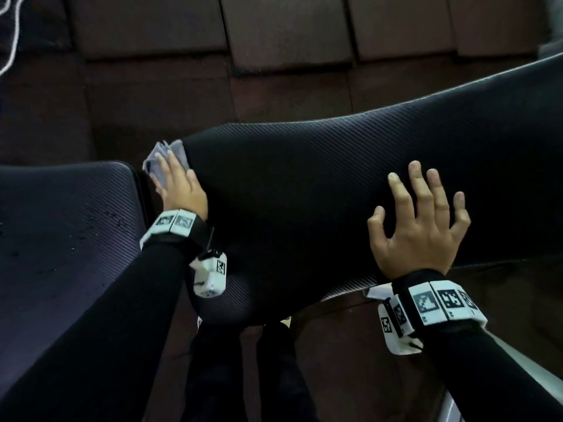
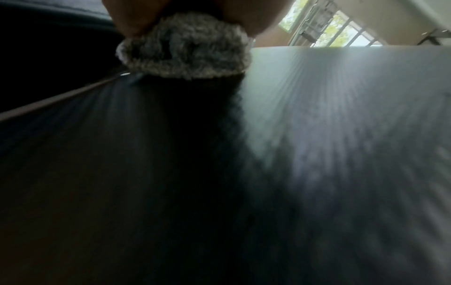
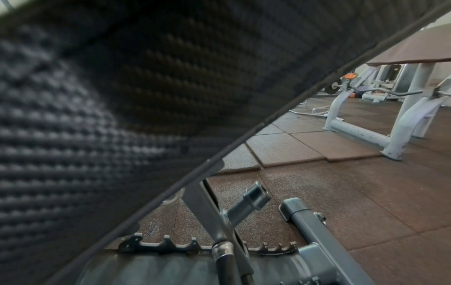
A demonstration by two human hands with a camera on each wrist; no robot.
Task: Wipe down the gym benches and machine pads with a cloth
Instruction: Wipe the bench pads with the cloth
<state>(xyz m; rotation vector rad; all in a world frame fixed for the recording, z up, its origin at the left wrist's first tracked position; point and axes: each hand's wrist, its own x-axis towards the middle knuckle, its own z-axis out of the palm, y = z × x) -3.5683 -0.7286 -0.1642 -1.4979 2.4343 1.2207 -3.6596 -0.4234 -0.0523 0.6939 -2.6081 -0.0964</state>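
A black textured back pad [image 1: 304, 178] slopes from the centre up to the right. My left hand [image 1: 179, 184] holds a bunched grey cloth [image 1: 158, 159] against the pad's left end, beside the gap to the seat pad [image 1: 61, 223]. In the left wrist view the fuzzy cloth [image 2: 185, 52] sits squeezed between thumb and fingers on the pad [image 2: 341, 115]. My right hand [image 1: 423, 220] rests on the pad's near side with fingers spread and holds nothing. The right wrist view shows the pad's woven surface [image 3: 97, 96] close up.
Small droplets dot the seat pad. Brown rubber floor tiles [image 1: 152, 86] lie behind the bench. Under the pad are the bench frame and its notched adjustment rack [image 3: 195, 246]. A grey machine frame [image 3: 366, 133] and a curl bar [image 3: 390, 92] stand farther right. A white cable [image 1: 12, 41] lies at the top left.
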